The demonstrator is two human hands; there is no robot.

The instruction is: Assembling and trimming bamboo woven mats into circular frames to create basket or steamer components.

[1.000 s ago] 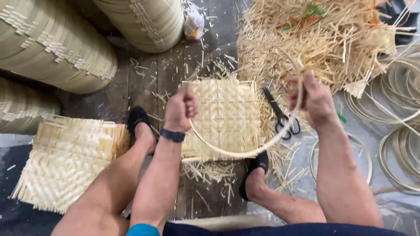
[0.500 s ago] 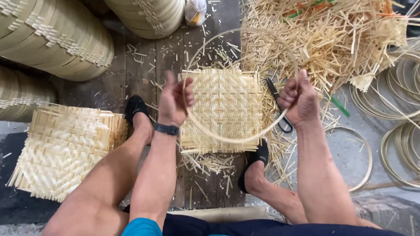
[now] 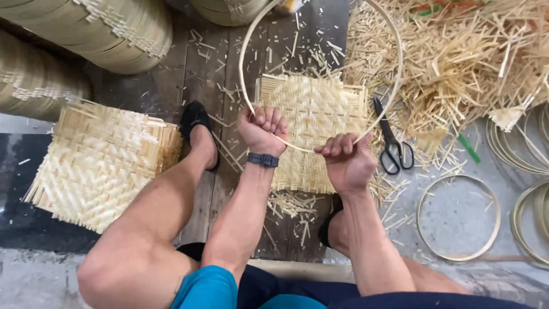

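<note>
A seated person bends a thin bamboo strip [image 3: 394, 63] into a hoop above a square woven bamboo mat [image 3: 314, 129] lying on the dark plank floor [image 3: 200, 74] between their feet. The left hand [image 3: 263, 130] is clenched around one end of the strip and the right hand [image 3: 346, 157] is clenched around the other, the two fists close together where the ends cross, while the loop arcs up and away over the mat's far edge. The step in hand looks like closing the ring (sizing it, seemingly, against the mat below); the next move would call for holding the overlap firmly so the springy strip does not snap open, then fixing the join. Black-handled scissors [image 3: 393, 146] lie just right of the mat, beside a heap of bamboo offcuts [image 3: 474, 68]. A finished hoop [image 3: 457, 217] lies on the grey floor to the right, more rings [image 3: 523, 143] beyond it. A second woven mat [image 3: 103, 163] sits to the left, near stacked round baskets [image 3: 108, 28].
</note>
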